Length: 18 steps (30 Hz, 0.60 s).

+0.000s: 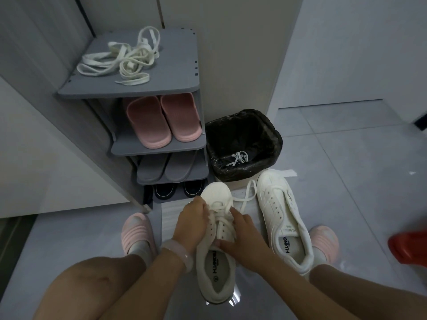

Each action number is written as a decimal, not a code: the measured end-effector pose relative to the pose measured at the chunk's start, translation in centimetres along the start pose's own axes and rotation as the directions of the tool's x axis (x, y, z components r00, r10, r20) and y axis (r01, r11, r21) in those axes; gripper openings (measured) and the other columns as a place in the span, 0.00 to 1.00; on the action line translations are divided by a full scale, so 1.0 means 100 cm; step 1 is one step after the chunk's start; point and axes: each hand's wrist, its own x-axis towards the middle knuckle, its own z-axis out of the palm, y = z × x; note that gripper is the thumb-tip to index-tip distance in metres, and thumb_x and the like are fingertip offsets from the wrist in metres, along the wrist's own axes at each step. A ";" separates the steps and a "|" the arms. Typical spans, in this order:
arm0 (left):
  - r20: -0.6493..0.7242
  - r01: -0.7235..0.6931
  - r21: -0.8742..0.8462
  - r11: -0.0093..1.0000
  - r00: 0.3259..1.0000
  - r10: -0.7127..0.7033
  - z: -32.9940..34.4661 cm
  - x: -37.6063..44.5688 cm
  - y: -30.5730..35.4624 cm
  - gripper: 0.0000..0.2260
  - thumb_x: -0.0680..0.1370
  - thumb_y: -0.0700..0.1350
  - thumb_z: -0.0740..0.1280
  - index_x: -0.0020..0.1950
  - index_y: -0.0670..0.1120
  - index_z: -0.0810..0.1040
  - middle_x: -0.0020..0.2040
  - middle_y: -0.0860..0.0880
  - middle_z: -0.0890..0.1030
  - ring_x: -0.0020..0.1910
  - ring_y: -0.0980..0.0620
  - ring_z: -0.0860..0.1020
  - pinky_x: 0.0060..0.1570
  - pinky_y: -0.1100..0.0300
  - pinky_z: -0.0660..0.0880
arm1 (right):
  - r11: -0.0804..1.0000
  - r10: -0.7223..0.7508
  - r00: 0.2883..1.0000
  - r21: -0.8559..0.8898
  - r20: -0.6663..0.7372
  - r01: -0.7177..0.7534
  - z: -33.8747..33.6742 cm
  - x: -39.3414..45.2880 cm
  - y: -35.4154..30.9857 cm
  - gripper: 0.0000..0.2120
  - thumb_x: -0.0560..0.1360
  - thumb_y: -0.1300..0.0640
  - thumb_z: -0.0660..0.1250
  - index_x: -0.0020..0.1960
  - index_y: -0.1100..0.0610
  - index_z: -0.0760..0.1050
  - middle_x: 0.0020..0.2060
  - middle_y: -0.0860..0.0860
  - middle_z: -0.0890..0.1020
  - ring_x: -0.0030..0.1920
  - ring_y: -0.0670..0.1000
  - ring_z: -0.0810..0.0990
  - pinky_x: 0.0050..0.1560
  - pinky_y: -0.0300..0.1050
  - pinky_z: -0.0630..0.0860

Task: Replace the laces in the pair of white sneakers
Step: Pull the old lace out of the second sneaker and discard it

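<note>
Sneakers, both white, were on the floor in front of the grey shoe rack (129,91): the near sneaker (216,257) lay between the person's knees, the far sneaker (284,218) just to its right. The left hand (189,221) curled over the near shoe's side at the lacing, and the right hand (240,236) rested on the tongue; whether its fingers pinched the shoelace (233,205) could not be told. That lace was still partly threaded, its free end trailing toward the far sneaker, whose eyelets looked mostly bare. One old lace (239,158) lay in the black-lined bin (272,144). A pile of laces (122,58), likely the replacements, waited untouched on the rack's top shelf. By this showing, removal was unfinished and relacing not yet begun.
</note>
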 end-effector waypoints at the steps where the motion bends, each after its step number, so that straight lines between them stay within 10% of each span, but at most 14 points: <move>1: 0.011 0.018 -0.053 0.998 1.000 -0.018 -0.001 -0.001 -0.002 0.05 0.79 0.44 0.59 0.47 0.44 0.69 0.41 0.49 0.74 0.44 0.49 0.75 0.41 0.61 0.67 | 1.000 0.003 1.000 -0.007 -0.004 -0.003 0.000 0.000 0.000 0.43 0.71 0.48 0.71 0.76 0.52 0.48 0.66 0.51 0.63 0.65 0.51 0.68 0.62 0.42 0.68; 10: 0.008 -0.145 0.349 0.926 0.988 0.152 0.009 -0.011 -0.002 0.07 0.80 0.42 0.55 0.55 0.44 0.70 0.55 0.48 0.72 0.53 0.50 0.73 0.46 0.60 0.69 | 1.000 0.021 1.000 0.015 -0.018 -0.021 -0.001 0.001 -0.002 0.46 0.69 0.50 0.72 0.76 0.52 0.46 0.65 0.52 0.63 0.64 0.50 0.69 0.59 0.38 0.67; 18: -0.066 -0.131 0.093 0.987 0.988 0.138 -0.006 -0.012 0.001 0.06 0.81 0.46 0.56 0.55 0.47 0.68 0.47 0.54 0.72 0.49 0.49 0.75 0.45 0.57 0.68 | 1.000 0.026 1.000 0.005 -0.010 -0.026 0.002 0.003 -0.003 0.46 0.69 0.49 0.72 0.76 0.51 0.46 0.66 0.51 0.62 0.66 0.50 0.66 0.61 0.39 0.65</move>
